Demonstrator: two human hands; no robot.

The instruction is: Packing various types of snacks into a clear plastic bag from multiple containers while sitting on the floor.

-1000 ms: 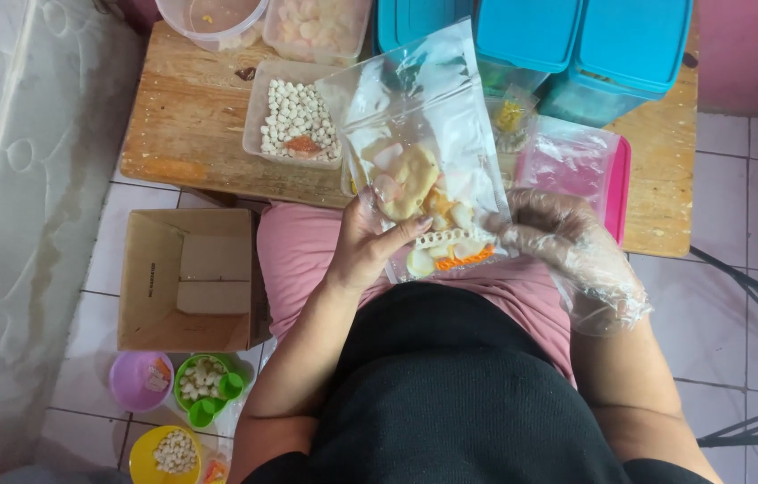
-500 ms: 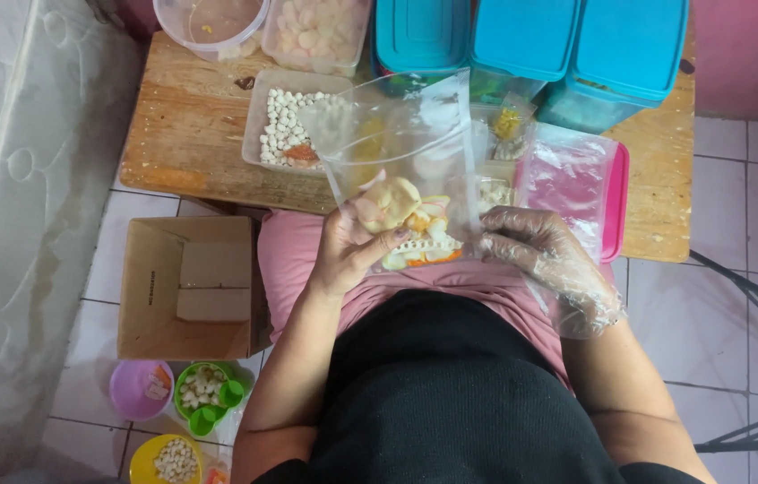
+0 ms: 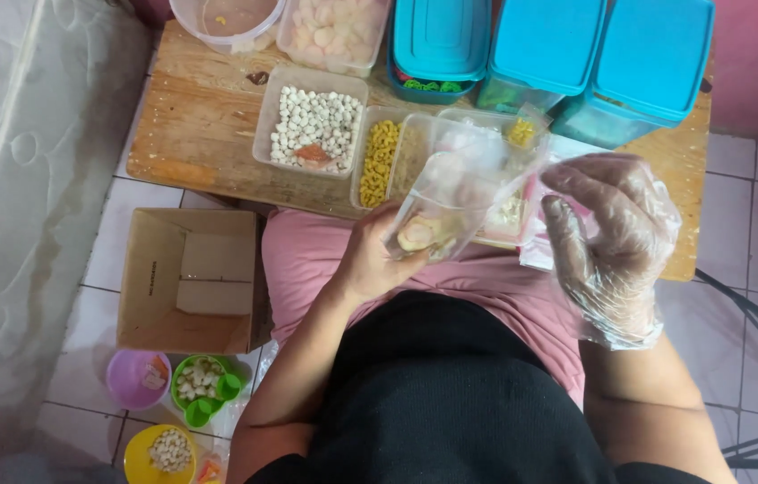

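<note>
My left hand (image 3: 372,260) grips the bottom of a clear plastic bag (image 3: 451,193) that holds pale and orange crackers. The bag leans away from me, over the front edge of the wooden table (image 3: 191,134). My right hand (image 3: 612,237), in a loose clear plastic glove, is raised to the right of the bag with fingers spread, holding nothing. Under the bag sit clear trays of yellow pieces (image 3: 381,161) and small white pieces (image 3: 314,125).
Three blue-lidded tubs (image 3: 545,49) and two clear containers (image 3: 330,27) line the back of the table. A pink lid (image 3: 540,246) lies under my right hand. An open cardboard box (image 3: 186,282) and small coloured bowls (image 3: 204,390) stand on the tiled floor left, beside a mattress (image 3: 30,206).
My right hand let go of the bag and lifted away to the right. My left hand tipped the bag forward and lowered it toward the table.
</note>
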